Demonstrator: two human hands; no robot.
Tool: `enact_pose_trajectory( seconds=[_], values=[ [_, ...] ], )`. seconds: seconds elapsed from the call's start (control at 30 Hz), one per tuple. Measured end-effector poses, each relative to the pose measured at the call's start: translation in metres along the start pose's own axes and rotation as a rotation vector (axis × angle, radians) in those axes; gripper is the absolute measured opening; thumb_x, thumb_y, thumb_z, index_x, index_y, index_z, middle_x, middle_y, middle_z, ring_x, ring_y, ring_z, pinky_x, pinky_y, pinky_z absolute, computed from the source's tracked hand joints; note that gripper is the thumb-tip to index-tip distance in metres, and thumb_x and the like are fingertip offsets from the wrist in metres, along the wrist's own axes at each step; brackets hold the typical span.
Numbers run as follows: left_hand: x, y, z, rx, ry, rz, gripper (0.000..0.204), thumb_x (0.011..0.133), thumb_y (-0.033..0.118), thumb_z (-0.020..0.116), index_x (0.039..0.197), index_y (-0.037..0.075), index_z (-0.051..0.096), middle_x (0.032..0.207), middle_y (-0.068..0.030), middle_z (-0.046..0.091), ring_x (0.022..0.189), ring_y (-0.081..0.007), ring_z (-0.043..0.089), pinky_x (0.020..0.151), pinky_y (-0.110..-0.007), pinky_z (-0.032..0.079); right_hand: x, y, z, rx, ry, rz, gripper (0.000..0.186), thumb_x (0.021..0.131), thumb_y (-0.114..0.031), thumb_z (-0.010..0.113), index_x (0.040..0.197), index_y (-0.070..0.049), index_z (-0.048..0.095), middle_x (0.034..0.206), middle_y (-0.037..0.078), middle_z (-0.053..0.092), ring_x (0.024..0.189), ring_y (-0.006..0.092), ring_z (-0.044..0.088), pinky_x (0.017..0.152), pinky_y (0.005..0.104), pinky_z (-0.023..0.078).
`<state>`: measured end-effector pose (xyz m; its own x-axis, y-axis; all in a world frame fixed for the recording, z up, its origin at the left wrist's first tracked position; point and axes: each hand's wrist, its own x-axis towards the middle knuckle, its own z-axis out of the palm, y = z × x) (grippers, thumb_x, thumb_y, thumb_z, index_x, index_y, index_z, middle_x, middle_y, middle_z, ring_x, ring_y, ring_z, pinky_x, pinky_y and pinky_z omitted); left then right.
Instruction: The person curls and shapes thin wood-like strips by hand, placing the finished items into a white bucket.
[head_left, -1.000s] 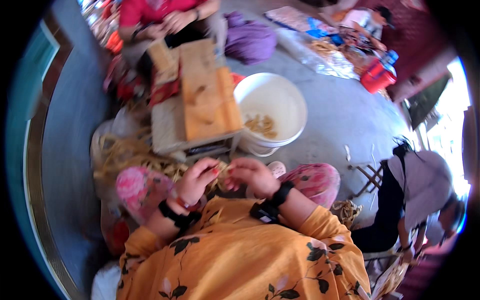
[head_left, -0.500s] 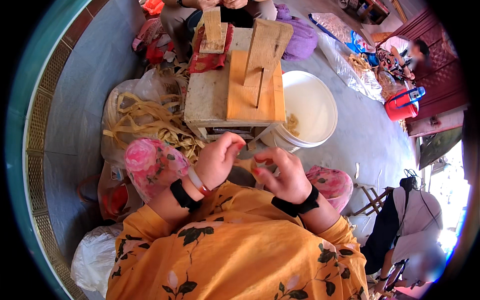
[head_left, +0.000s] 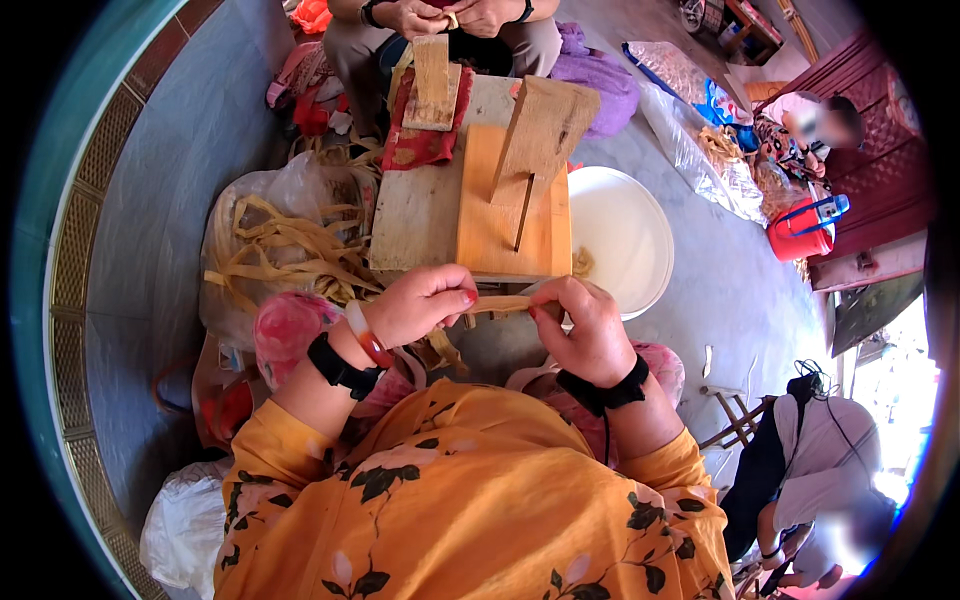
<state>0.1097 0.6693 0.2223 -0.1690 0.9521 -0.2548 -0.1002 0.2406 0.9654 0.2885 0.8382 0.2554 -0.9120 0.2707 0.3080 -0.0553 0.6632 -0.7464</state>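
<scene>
A short tan strip (head_left: pixel 500 304) is stretched level between my two hands, just in front of the small table. My left hand (head_left: pixel 425 303) pinches its left end between thumb and fingers. At the right end my right hand (head_left: pixel 580 318) grips it the same way. Beyond them stands an orange-brown wooden block (head_left: pixel 490 220) with an upright wooden board (head_left: pixel 540 130) and a thin dark rod (head_left: pixel 523 215) beside that board. More tan strips (head_left: pixel 270 250) lie tangled in a clear plastic bag to the left of the table.
The worn table (head_left: pixel 415 215) carries a second wooden stand (head_left: pixel 432 85) on a red cloth. A white bucket (head_left: pixel 640 240) with a few small tan pieces stands at its right. Across the table a person's hands (head_left: pixel 440 18) hold a small tan piece. Other people sit at the right.
My hands have moved apart and slightly forward, and the strip between them is now drawn out straight. The other person's hands across the table show more fully.
</scene>
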Motion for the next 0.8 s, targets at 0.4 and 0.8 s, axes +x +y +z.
enact_pose_trajectory(
  seconds=[0.4,0.8],
  values=[
    [0.043,0.017,0.008,0.644,0.52,0.267,0.012,0.09,0.012,0.058,0.088,0.0,0.058,0.069,-0.0153,0.06,0.062,-0.0287,0.059,0.057,-0.036,0.045,0.028,0.066,-0.007,-0.488,0.205,0.04,0.009,0.081,-0.004,0.062,0.089,-0.006,0.059,0.087,0.011,0.062,0.086,0.0314,0.06,0.076,0.0417,0.047],
    [0.051,-0.003,0.005,0.442,0.514,0.194,0.016,0.09,0.018,0.058,0.09,0.002,0.061,0.073,-0.0173,0.063,0.07,-0.0359,0.062,0.062,-0.041,0.048,0.03,0.053,0.014,-0.21,0.17,-0.052,0.018,0.077,0.0,0.062,0.093,-0.005,0.056,0.093,0.01,0.063,0.091,0.0323,0.058,0.078,0.0415,0.047]
  ],
)
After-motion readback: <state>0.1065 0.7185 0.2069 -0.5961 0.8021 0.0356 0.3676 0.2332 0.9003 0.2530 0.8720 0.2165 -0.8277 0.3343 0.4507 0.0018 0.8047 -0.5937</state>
